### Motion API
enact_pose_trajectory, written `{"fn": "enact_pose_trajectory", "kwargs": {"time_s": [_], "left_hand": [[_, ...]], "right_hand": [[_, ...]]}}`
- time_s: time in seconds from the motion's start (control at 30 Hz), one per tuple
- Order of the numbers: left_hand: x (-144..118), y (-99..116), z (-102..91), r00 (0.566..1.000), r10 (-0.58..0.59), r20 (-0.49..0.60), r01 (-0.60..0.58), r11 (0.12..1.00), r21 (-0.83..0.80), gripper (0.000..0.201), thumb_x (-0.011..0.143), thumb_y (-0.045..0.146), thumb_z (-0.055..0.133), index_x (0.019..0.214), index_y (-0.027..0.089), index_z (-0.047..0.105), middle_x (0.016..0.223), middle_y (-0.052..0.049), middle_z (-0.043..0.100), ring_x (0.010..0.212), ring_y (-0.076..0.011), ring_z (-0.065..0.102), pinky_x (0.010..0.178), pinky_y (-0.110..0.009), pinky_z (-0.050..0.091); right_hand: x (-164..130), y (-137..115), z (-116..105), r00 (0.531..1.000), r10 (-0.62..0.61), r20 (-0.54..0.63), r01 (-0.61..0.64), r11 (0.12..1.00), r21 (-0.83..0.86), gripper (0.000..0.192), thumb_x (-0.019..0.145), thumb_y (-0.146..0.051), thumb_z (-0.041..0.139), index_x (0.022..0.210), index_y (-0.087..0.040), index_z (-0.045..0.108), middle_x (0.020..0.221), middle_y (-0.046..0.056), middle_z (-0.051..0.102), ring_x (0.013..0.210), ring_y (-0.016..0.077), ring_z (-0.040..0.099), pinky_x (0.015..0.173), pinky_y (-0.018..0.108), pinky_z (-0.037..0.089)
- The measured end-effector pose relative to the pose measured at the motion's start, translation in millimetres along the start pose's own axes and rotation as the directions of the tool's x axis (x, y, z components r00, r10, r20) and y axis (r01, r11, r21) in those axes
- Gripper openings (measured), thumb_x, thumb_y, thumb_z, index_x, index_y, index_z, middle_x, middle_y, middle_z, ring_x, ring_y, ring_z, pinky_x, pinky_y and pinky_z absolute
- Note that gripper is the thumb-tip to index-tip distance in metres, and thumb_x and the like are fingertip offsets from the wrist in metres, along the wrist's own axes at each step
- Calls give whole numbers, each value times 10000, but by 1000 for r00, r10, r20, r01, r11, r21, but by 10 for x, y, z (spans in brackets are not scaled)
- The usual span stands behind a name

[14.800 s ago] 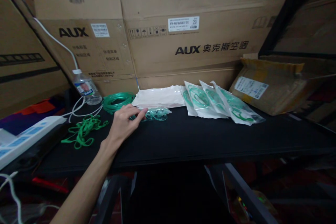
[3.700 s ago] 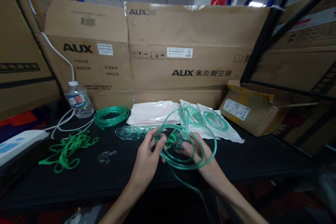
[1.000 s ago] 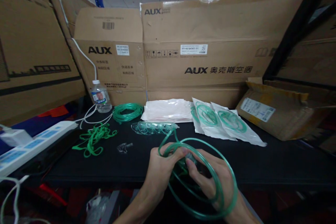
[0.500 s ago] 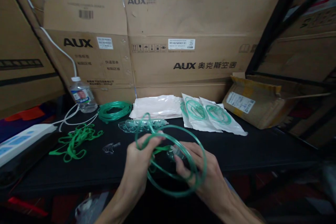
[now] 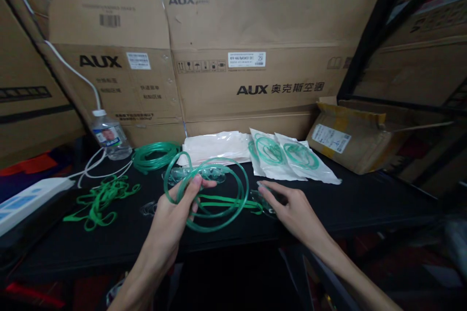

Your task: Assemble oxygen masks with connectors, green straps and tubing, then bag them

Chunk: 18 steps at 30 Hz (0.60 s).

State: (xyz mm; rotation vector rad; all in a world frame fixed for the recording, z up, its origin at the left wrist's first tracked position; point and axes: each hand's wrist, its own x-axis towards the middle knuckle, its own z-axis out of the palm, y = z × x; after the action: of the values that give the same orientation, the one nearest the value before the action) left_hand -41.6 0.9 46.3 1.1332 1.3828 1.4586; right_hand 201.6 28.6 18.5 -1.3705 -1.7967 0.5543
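A head-worn camera looks down at a black table (image 5: 365,204) backed by tall cardboard cartons (image 5: 255,58). Just left of the frame's centre, the left hand (image 5: 175,209) grips a coil of green tubing (image 5: 219,189), with thumb and fingers closed around the loops on the coil's left side. The coil is held just above the table's near edge. To the right of centre, the right hand (image 5: 292,206) rests with fingers spread over a clear mask piece (image 5: 264,199) at the tubing's end; whether it is actually gripping the piece cannot be told.

The loops look springy and are pinched at one side only, so they could plausibly slip, spring open or tangle. The green strap (image 5: 222,200) crossing the coil could snag in them.

Loose items crowd the table. At middle left lie a heap of green elastic straps (image 5: 98,199) and a small clear fitting (image 5: 148,209). Behind the hands are another tubing coil (image 5: 153,153), a row of clear masks (image 5: 207,173), a stack of flat white pouches (image 5: 219,146) and two sealed bags (image 5: 288,158). A water bottle (image 5: 107,133) stands at upper left, and a white power strip (image 5: 25,199) lies at the left edge.
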Motion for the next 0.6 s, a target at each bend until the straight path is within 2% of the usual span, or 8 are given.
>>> {"fn": "enact_pose_trajectory", "kwargs": {"time_s": [0.13,0.23,0.33,0.43,0.53,0.6], "left_hand": [[6,31,-22,1000,-20,-3,20,998,55,583,761,700,680,896,148,809,840,-74,659,668,-135,492,485,-170,360],[14,7,-34,1000,2,30,-5,996,89,584,801,693,643,907,140,799,970,-96,688,620,-117,472,430,-173,316],[11,-1,-57,998,63,30,-65,994,91,554,841,658,626,870,127,779,912,-80,693,542,-82,431,407,-172,290],[-14,61,-69,995,91,31,-92,995,36,492,846,619,650,812,133,716,760,-39,666,495,-72,428,384,-154,290],[-36,150,-65,996,70,50,-64,993,-104,415,813,575,707,831,166,640,623,7,613,479,-90,461,346,-128,273],[-36,187,-61,996,60,64,-47,981,-189,387,794,538,740,828,171,620,618,16,602,489,-92,479,328,-113,253]], "right_hand": [[42,81,-125,997,35,-62,-36,999,-24,398,945,-488,545,1029,-179,782,1084,88,792,1032,319,722,884,376,521],[62,127,-201,991,55,-123,-63,996,-56,410,937,-516,548,1012,-183,773,1036,87,797,992,310,727,884,374,505],[58,151,-219,986,70,-153,-88,989,-116,443,936,-561,540,1019,-188,765,996,95,799,940,304,738,831,363,513],[50,190,-166,984,51,-170,-82,979,-185,493,933,-578,556,1091,-154,750,1026,141,792,934,325,744,810,380,528],[66,283,-78,980,-52,-191,3,968,-250,528,944,-550,572,1210,-114,705,1112,184,763,1034,346,717,897,422,522],[82,338,-39,971,-130,-200,65,950,-305,553,962,-540,551,1295,-111,654,1152,194,735,1052,346,698,910,445,518]]}}
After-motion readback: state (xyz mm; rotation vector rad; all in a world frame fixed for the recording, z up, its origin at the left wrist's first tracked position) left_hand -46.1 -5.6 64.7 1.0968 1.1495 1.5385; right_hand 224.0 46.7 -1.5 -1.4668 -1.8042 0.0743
